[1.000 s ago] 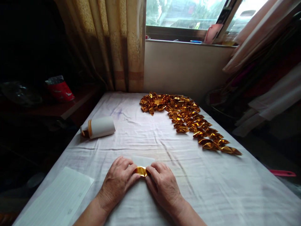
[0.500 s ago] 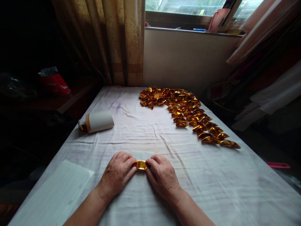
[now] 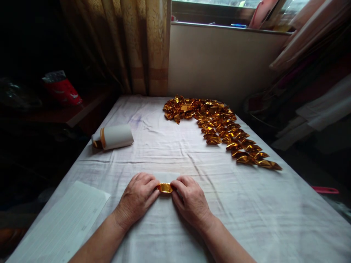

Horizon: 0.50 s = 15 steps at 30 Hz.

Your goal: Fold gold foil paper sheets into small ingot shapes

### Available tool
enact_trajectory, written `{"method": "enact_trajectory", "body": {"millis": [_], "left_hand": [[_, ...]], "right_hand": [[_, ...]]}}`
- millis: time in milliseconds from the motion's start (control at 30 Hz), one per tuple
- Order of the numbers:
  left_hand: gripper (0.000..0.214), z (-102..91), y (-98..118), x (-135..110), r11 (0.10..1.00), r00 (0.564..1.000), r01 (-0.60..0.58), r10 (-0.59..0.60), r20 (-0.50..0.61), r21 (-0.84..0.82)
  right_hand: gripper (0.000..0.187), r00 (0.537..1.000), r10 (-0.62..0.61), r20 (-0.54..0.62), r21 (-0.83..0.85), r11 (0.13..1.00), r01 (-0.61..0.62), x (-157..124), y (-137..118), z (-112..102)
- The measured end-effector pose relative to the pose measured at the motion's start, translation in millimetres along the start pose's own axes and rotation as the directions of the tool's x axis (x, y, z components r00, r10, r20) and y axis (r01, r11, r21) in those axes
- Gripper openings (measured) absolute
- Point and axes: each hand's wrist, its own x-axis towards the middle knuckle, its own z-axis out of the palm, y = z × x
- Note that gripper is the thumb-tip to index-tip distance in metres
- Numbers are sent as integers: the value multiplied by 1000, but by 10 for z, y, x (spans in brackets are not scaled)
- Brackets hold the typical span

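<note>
A small piece of gold foil paper lies on the white cloth-covered table, with a white sheet edge showing just behind it. My left hand presses and pinches its left end with curled fingers. My right hand does the same at its right end. A long trail of folded gold foil pieces runs from the far middle of the table toward the right edge.
A white paper roll with a gold core lies on its side at the left. A lined white sheet rests at the near left corner. Curtains, a wall and a windowsill stand behind the table. A red bag sits on a dark shelf.
The view has tilted down a little, so the table's things sit higher in the picture. Both hands stay on the gold foil piece, working its ends slightly.
</note>
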Motion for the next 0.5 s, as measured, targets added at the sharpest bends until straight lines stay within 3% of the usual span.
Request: {"method": "enact_trajectory", "body": {"millis": [500], "left_hand": [[12, 6, -15, -5, 1000, 1000, -5, 5, 14, -1]], "right_hand": [[12, 1000, 8, 15, 22, 1000, -9, 1, 1, -6]]}}
